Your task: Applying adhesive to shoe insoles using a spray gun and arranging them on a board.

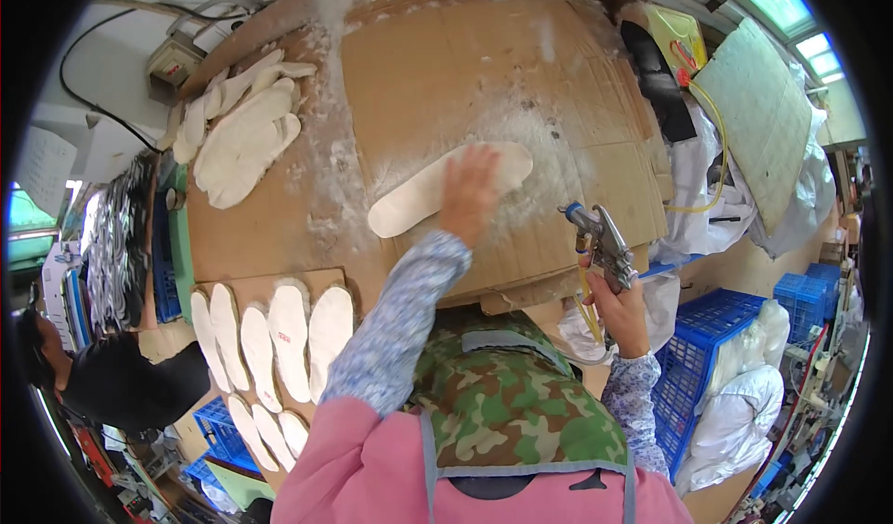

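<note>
A cream-coloured shoe insole (406,192) lies slantwise on the cardboard sheet (437,68) in front of me. Over its middle is my left hand (473,187), fingers stretched out and blurred by motion; whether it presses on the insole I cannot tell. My right hand (618,315) grips a metal spray gun (606,245) by its handle, to the right of the insole. The gun's blue-ringed nozzle points up and to the left, and a yellow hose (588,310) hangs below it.
Loose insoles are piled (246,142) at the back left. Several more insoles (289,338) lie in rows on a board at the near left. Blue plastic crates (684,375) stand at the right. A person in black (130,384) is at the left. Whitish residue coats the cardboard.
</note>
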`<act>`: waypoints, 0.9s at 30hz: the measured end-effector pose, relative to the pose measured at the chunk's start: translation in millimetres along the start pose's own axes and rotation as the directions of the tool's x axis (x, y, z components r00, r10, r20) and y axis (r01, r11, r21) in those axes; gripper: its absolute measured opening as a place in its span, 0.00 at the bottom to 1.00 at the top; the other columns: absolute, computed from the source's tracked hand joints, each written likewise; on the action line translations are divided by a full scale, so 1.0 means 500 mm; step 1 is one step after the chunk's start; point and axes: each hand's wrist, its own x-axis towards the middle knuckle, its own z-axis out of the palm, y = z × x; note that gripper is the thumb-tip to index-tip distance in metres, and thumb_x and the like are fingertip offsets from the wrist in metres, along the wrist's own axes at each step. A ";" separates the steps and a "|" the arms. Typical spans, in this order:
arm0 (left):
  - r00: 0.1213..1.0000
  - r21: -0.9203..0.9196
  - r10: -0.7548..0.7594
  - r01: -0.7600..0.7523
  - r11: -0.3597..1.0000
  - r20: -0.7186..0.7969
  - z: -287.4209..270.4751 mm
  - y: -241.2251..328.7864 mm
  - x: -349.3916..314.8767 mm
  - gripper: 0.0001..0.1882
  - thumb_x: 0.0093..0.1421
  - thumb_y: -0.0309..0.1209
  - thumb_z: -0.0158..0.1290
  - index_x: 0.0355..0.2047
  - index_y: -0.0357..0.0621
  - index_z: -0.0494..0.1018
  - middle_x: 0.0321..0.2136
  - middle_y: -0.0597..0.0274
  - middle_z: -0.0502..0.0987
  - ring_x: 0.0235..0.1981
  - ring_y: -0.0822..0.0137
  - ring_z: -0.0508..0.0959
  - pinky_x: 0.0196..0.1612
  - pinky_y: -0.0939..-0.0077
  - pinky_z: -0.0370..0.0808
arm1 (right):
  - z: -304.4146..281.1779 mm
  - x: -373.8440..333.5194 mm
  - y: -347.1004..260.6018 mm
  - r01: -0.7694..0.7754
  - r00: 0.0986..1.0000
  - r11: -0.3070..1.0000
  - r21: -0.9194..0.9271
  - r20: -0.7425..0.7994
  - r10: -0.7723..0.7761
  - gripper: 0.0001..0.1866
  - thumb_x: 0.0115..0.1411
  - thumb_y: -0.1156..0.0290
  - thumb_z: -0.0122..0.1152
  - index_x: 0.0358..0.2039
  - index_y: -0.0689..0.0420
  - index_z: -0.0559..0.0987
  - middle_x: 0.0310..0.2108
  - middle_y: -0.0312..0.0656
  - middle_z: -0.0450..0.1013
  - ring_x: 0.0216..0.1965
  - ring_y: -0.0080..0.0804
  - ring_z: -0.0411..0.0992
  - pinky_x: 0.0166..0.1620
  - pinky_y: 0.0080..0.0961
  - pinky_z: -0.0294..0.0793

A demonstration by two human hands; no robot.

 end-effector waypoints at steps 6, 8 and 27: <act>0.966 0.111 -0.008 -0.022 0.994 0.260 0.072 0.025 0.017 0.33 0.59 0.37 0.50 0.65 0.53 0.54 0.68 0.58 0.45 0.68 0.54 0.46 0.65 0.41 0.40 | 0.024 -0.003 -0.021 0.043 0.999 0.999 0.009 0.022 -0.043 0.15 0.60 0.78 0.54 0.48 0.63 0.75 0.36 0.35 0.76 0.22 0.12 0.66 0.26 0.15 0.71; 0.961 0.128 -0.016 -0.020 0.992 0.275 0.065 0.021 0.015 0.33 0.60 0.37 0.49 0.65 0.54 0.54 0.68 0.58 0.44 0.68 0.53 0.46 0.66 0.42 0.40 | 0.039 -0.004 -0.031 0.042 0.999 0.999 -0.014 0.030 -0.042 0.15 0.60 0.78 0.54 0.48 0.63 0.75 0.35 0.35 0.76 0.23 0.13 0.66 0.25 0.14 0.71; 0.969 0.080 0.006 -0.027 0.996 0.248 -0.066 -0.089 -0.094 0.28 0.56 0.28 0.51 0.58 0.67 0.67 0.67 0.51 0.47 0.68 0.46 0.43 0.64 0.36 0.41 | 0.166 0.094 -0.072 0.093 0.989 0.939 -0.332 0.142 -0.048 0.13 0.61 0.71 0.55 0.45 0.64 0.71 0.28 0.37 0.72 0.24 0.20 0.69 0.24 0.21 0.72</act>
